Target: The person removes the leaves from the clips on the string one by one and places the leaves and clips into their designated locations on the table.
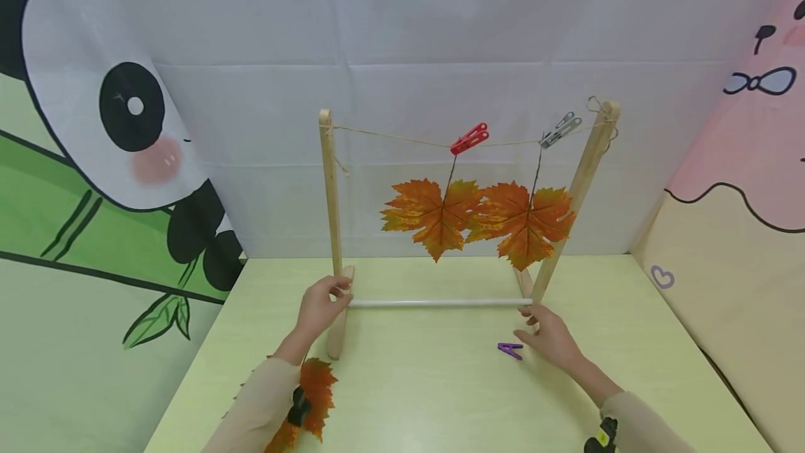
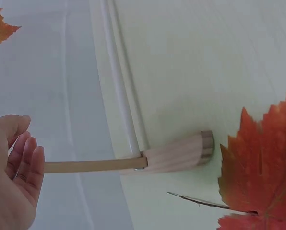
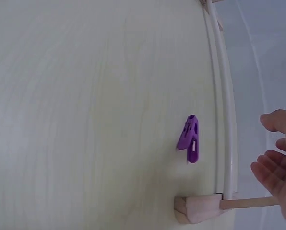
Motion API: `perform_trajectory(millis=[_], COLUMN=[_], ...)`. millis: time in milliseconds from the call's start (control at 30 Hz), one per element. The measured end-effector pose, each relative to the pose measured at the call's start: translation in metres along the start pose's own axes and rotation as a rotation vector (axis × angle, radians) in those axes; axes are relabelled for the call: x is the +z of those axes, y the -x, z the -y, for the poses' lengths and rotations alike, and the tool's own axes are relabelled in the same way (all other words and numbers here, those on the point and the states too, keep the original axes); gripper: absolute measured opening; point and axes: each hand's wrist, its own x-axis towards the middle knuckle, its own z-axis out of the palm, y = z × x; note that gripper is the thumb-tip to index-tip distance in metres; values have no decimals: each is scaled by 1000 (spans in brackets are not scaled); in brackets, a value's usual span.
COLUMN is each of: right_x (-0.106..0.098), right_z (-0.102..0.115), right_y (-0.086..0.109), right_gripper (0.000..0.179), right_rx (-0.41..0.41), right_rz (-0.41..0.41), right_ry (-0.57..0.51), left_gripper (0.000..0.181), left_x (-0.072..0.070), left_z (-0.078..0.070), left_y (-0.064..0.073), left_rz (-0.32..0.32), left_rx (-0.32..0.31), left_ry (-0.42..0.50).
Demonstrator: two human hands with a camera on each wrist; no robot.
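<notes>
A wooden stand has two posts joined low down by a white rod (image 1: 440,303) and high up by a string (image 1: 390,135). Two orange maple leaves hang from it, the left leaf (image 1: 434,215) by a red clothespin (image 1: 469,138) and the right leaf (image 1: 525,222) by a grey clothespin (image 1: 561,131). My left hand (image 1: 323,306), fingers loosely bent and holding nothing, is beside the left post (image 2: 85,166). Beside the right post (image 1: 575,201), my right hand (image 1: 550,338) has its thumb and fingers apart, nothing between them. A purple clothespin (image 3: 190,139) lies on the table near it.
Another maple leaf (image 2: 263,172) lies on the table at front left, partly hidden by the left sleeve in the head view. Behind the table (image 1: 428,383) hangs a pale cloth (image 1: 251,89). Cartoon-printed panels flank both sides.
</notes>
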Motion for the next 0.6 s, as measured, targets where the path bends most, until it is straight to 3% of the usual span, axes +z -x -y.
perform_trajectory(millis=[400, 600], right_x=[-29, -39], right_z=[28, 39], right_y=[-23, -31], right_gripper=[41, 41], right_rx=[-90, -128], right_rz=[28, 42], right_ry=[42, 46], left_gripper=[24, 24], left_x=[8, 11], left_z=[-21, -34], left_y=[-14, -23], left_rz=[-6, 3], left_rx=[93, 99], left_ry=[25, 24])
